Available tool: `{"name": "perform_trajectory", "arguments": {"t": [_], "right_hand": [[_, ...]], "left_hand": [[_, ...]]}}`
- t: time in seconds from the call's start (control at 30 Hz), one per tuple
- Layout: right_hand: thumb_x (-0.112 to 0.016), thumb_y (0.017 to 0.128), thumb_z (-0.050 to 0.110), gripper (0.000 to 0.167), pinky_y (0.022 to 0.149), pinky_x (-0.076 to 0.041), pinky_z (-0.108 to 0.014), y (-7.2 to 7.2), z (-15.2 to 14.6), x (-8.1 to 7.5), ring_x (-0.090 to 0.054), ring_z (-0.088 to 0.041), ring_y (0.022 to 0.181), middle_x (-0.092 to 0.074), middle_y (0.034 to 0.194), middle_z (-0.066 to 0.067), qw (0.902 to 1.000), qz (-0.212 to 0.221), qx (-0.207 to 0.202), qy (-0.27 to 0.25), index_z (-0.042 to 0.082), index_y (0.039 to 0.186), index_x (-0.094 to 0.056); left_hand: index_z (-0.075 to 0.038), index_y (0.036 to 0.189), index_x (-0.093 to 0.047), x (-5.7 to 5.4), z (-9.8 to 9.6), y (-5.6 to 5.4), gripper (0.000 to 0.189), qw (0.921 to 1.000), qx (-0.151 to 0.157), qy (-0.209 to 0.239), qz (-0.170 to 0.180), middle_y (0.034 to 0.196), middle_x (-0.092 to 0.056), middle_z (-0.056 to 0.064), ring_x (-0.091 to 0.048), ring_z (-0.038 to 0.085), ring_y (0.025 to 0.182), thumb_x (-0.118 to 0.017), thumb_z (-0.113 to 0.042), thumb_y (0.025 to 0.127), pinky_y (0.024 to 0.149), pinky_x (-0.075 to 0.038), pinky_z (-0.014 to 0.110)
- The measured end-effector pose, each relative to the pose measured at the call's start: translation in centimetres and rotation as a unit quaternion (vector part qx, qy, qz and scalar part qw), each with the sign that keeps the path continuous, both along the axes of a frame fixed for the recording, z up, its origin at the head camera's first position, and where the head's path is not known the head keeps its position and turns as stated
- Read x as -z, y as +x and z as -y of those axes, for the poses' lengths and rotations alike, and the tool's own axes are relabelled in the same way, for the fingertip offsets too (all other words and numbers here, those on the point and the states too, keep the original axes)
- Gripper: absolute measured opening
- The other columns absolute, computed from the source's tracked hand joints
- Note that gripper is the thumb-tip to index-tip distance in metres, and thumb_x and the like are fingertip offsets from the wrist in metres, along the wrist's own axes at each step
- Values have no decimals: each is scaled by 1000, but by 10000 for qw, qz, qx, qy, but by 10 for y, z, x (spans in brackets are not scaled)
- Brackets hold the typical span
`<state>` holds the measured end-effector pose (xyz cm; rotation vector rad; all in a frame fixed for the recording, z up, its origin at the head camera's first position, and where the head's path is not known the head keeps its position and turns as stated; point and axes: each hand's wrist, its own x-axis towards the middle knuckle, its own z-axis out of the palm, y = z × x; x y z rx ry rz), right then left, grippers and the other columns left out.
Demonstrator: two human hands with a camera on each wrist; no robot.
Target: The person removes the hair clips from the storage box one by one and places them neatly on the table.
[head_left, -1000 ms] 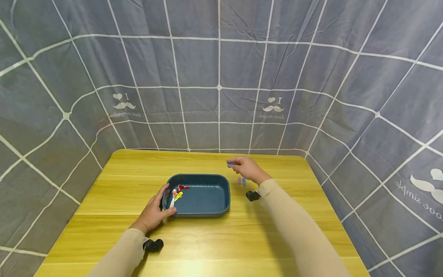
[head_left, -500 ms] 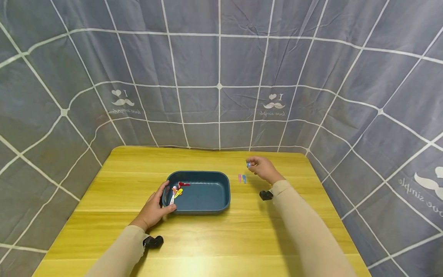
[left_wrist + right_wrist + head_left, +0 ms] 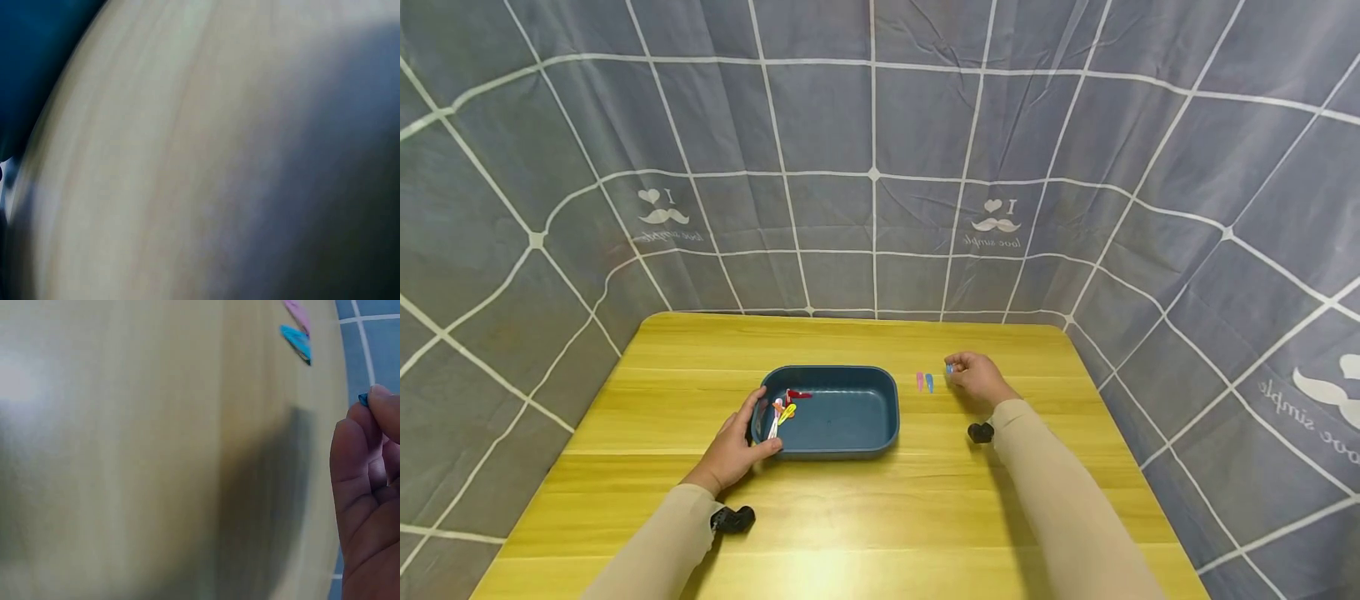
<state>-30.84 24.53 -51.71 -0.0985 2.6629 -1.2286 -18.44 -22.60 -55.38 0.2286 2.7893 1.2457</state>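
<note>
A dark blue plastic bin (image 3: 880, 392) stands on the table, with several hair clips at its left end: a red one (image 3: 801, 395), a yellow one (image 3: 787, 413) and a white one (image 3: 772, 427) among them. My left hand (image 3: 730, 450) holds the bin's left end, thumb over the front rim and fingers along the side. To the right of the bin, a pink hair clip (image 3: 920, 382) and a blue hair clip (image 3: 929, 383) lie side by side. Just beyond them my right hand (image 3: 981, 379) pinches another blue hair clip (image 3: 363, 399) between thumb and fingertips, mostly covered by them.
The yellow wood-grain table (image 3: 850, 517) ends at a grey curtain (image 3: 820, 217) with white lines, which surrounds its back and sides. A black wrist camera (image 3: 732, 520) sits at the left cuff, another black camera (image 3: 980, 432) at the right one.
My right hand has moved right with the blue hair clip, from near the bin's back right corner past the two clips on the table, and has come lower. The left hand stays at the bin.
</note>
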Motion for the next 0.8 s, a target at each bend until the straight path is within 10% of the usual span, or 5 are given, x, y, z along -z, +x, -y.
{"name": "perform_trajectory", "arguments": {"t": [0.8], "right_hand": [[-69,101,9,30,79,-46,-30,1,12,36,-54,-20,88,-63,96,-4,9998,113,151,60,3,130,-71]], "left_hand": [[-23,170,-18,3,6,1,98,9999,83,-13,-78,161,-40,31,-45,55,142,-78,-41,94,108,-42,75]]}}
